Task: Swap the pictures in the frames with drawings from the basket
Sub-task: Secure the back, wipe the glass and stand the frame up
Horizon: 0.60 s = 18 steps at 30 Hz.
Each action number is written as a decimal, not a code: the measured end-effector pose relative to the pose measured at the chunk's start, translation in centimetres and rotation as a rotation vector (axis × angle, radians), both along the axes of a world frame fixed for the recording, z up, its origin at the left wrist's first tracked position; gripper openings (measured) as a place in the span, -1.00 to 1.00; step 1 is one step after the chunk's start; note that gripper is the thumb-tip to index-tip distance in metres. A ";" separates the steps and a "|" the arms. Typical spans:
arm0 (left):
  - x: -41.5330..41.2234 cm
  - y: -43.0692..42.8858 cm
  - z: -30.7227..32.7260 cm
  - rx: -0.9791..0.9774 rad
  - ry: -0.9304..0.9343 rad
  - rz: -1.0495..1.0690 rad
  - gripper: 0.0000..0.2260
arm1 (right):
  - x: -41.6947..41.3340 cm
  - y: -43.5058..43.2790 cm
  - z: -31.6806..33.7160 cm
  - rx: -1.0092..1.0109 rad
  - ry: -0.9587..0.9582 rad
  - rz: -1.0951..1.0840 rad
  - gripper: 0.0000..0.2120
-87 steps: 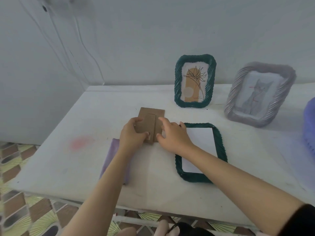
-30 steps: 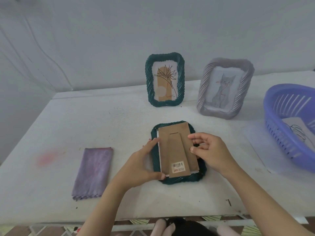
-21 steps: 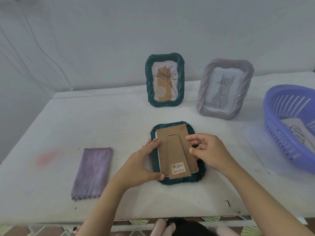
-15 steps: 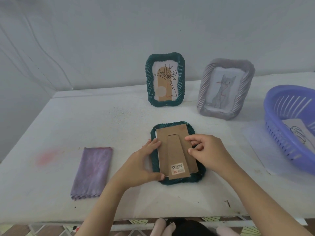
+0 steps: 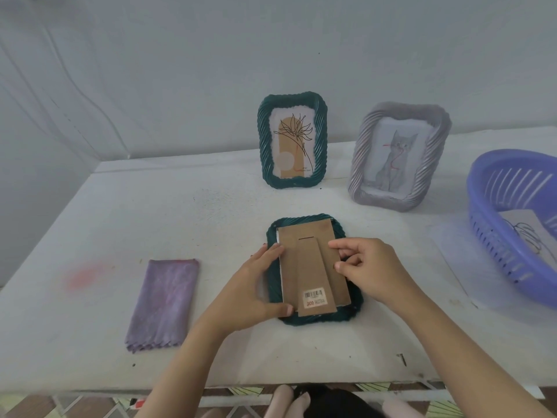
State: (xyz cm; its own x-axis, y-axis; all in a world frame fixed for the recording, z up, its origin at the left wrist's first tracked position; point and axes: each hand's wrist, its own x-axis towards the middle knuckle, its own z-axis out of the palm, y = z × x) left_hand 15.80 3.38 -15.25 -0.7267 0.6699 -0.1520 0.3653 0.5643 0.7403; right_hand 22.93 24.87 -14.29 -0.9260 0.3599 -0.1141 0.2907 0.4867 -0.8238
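A dark green frame (image 5: 313, 318) lies face down in the middle of the table. A brown cardboard backing (image 5: 310, 267) with a stand and a barcode sticker rests on it, with a white sheet edge showing at its left. My left hand (image 5: 256, 288) grips the backing's left edge and lower corner. My right hand (image 5: 370, 270) pinches its right edge. A second green frame (image 5: 292, 146) with a plant drawing and a grey frame (image 5: 398, 158) with a cat drawing stand at the back. The purple basket (image 5: 494, 236) at the right holds a drawing (image 5: 524, 233).
A folded purple cloth (image 5: 164, 303) lies left of the frame. A clear plastic sheet (image 5: 452, 245) lies under the basket. The wall stands close behind the standing frames. The table's front edge runs just below my forearms.
The backing has come from the left of the frame onto its back. Over the last second my hands have nudged it a little squarer into the frame.
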 end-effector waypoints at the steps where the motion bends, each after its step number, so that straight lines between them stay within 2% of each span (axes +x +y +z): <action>1: 0.0 0.0 -0.1 -0.012 0.004 -0.011 -0.16 | 0.0 -0.1 0.0 0.053 0.004 0.016 -0.63; 6: -0.2 0.2 -0.3 -0.041 0.042 -0.047 -0.17 | 0.2 -0.3 -0.6 0.308 -0.018 0.131 -0.60; 12: -0.1 0.7 -0.7 -0.006 0.142 0.045 -0.38 | 0.6 0.9 -1.1 0.556 0.036 0.190 -0.55; 15: -0.2 0.8 -0.8 -0.010 0.158 0.050 -0.37 | 0.6 1.4 -1.4 0.592 0.029 0.237 -0.43; 18: -0.5 0.7 -0.8 0.002 0.148 0.041 -0.37 | 0.5 1.8 -1.9 0.564 0.050 0.269 -0.42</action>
State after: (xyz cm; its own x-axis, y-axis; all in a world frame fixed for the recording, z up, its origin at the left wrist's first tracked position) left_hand 15.30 4.07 -16.06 -0.7679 0.6393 -0.0399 0.4470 0.5794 0.6815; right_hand 23.47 26.65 -16.19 -0.9918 0.1058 0.0711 0.0655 0.9012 -0.4284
